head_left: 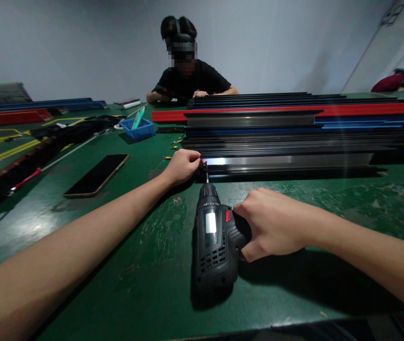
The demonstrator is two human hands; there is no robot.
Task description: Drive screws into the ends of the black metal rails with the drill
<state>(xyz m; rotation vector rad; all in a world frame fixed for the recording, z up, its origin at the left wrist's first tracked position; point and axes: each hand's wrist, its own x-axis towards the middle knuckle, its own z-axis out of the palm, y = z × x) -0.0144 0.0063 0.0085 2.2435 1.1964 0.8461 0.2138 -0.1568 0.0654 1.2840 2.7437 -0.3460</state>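
A black cordless drill lies low over the green table, its bit pointing away from me at the left end of a long black metal profile. Wrapped round the drill's handle is my right hand. My left hand is closed at that same profile end, beside the tip of the bit. Whatever its fingertips pinch is too small to make out. Thin yellow-tipped wires stick out from the profile ends near my left hand.
More black, blue and red profiles lie stacked beyond. A phone, a blue tray with green items and a black bundle with cords are on the left. Across the table a person leans on their forearms.
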